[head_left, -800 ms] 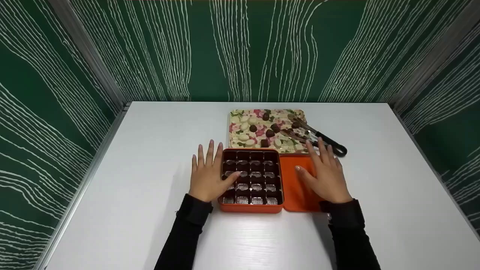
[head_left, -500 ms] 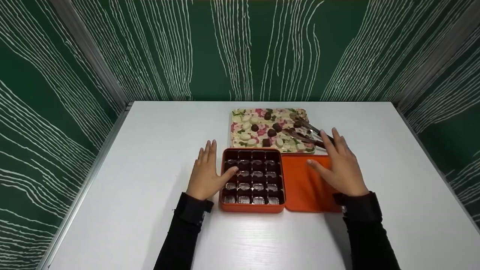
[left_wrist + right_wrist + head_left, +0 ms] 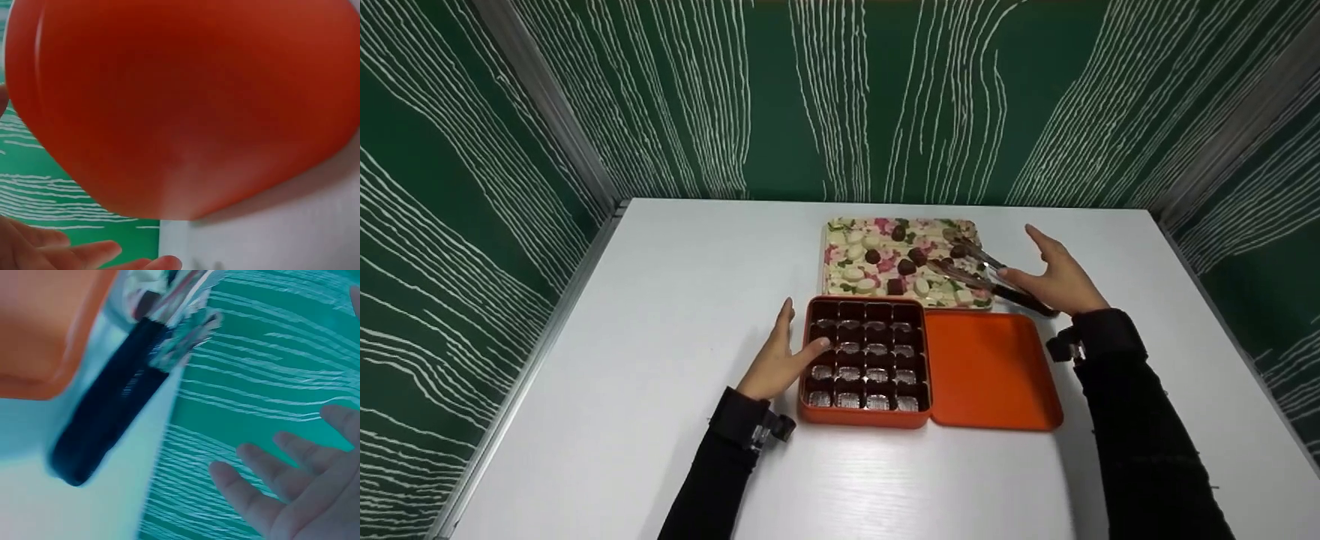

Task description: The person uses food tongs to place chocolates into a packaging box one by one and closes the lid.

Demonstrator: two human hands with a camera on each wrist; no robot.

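Observation:
My left hand point(image 3: 780, 360) is beside the left wall of a square orange box point(image 3: 866, 420), fingers extended and thumb over its rim. Inside the box sits a dark brown tray with small bare compartments. The box's orange wall point(image 3: 185, 112) fills much of the left wrist view. My right hand point(image 3: 1057, 281) hovers with fingers spread by the black handle of a pair of tongs point(image 3: 1024, 298), holding nothing. In the right wrist view the tongs' handle point(image 3: 107, 405) lies left of my fingers. The tongs' metal ends rest on a floral board point(image 3: 883, 223).
Dark chocolates point(image 3: 895, 286) and white chocolates point(image 3: 922, 285) are scattered over the floral board behind the box. An orange lid point(image 3: 994, 371) lies flat against the box's right side. Green walls with white lines point(image 3: 780, 97) enclose the white table point(image 3: 697, 277).
My right hand has moved from above the lid, rightward and away from me, to the tongs' handle. The left hand has turned slightly on edge beside the box.

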